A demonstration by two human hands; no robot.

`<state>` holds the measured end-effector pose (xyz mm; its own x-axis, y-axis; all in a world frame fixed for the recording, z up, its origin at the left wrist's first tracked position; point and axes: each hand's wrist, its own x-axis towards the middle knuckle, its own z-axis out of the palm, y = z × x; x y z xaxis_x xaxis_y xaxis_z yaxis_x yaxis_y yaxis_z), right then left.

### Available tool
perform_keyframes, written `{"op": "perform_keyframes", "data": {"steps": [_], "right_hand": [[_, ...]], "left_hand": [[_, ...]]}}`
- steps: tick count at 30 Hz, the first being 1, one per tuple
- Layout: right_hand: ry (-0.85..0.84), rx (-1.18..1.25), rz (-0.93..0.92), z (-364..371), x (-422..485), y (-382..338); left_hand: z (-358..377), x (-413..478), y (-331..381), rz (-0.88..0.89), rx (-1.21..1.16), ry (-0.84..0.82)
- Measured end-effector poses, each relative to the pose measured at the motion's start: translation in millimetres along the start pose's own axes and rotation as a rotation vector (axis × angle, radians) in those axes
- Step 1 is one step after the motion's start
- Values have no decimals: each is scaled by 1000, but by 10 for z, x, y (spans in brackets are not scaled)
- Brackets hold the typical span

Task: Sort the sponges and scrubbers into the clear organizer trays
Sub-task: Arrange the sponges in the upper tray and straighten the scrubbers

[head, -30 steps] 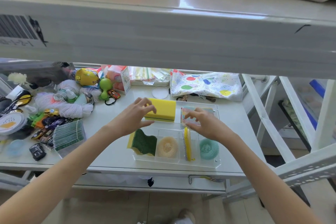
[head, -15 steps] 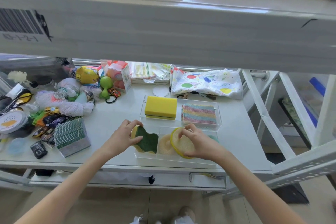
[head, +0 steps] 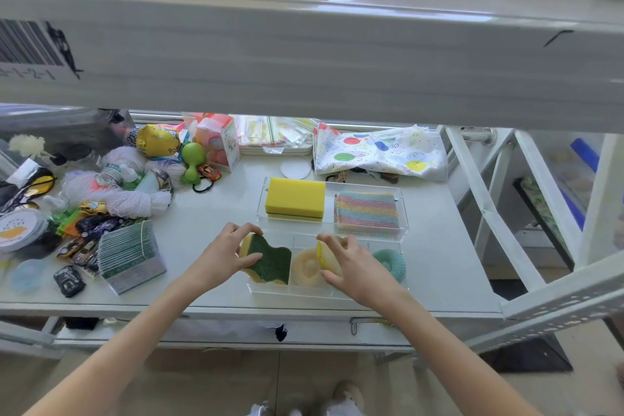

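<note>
The left hand (head: 223, 255) grip pinches the soft, light green-faced sponge (head: 270, 260) by its edge; the right hand (head: 351, 267) grip clamps the yellow-rimmed scrubber (head: 325, 255).

One view only, head cam, wide-angle, facing fwd and steeply down from above the white table (head: 209, 213). An upper shelf edge (head: 304, 61) crosses the top half, v. close to the lens. Both forearms enter from the bottom corners; the clear trays (head: 403, 209) sit mid-frame, near. Floor and shoe tips show at bottom edge. Straight lines bow toward the frame edges.
</note>
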<state>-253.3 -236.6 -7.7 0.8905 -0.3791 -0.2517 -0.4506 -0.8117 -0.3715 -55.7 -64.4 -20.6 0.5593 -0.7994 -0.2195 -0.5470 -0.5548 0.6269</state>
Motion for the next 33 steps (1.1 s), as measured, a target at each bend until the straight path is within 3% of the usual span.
{"op": "perform_keyframes", "data": {"steps": [13, 17, 25, 33], "right_hand": [[54, 128, 109, 36, 103, 127], [1, 176, 147, 41, 178, 148], [-111, 190, 110, -62, 113, 197], [-89, 174, 86, -37, 66, 186]], "left_hand": [[3, -15, 0, 1, -8, 12], [-4, -6, 30, -19, 2, 3], [35, 3, 101, -52, 42, 53], [93, 44, 196, -78, 107, 82]]}}
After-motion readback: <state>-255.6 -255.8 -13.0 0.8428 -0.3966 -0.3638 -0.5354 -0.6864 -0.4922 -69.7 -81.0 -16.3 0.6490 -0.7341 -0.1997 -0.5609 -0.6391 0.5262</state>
